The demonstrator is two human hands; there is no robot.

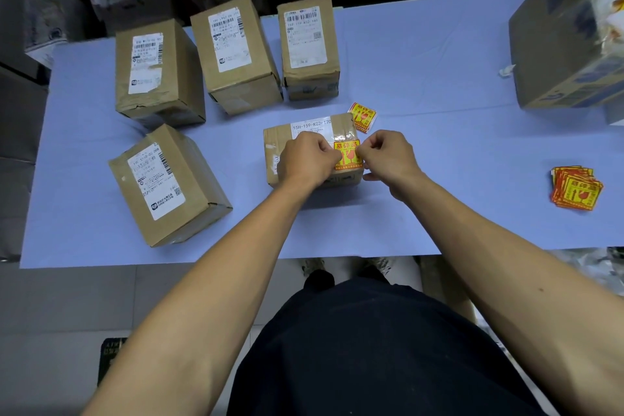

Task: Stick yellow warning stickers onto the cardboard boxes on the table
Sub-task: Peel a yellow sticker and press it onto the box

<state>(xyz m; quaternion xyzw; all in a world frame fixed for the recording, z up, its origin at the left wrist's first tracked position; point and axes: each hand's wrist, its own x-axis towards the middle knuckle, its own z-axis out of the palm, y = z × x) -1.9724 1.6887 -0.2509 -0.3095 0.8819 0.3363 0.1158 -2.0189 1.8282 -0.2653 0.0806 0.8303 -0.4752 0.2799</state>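
Left of the centre box (312, 149), one cardboard box (169, 184) lay near the table (439, 71) edge, and three more boxes (236, 54) stood in a row behind it. The left hand (305, 159) rested on top of the centre box with fingers curled, pinching the left edge of a yellow warning sticker (347, 154). The right hand (388, 155) pinched the right edge of the same sticker, which lay on the top of the centre box. Just behind that box lay a loose sticker (363, 116). Far to the right of it was a stack of stickers (575, 187).
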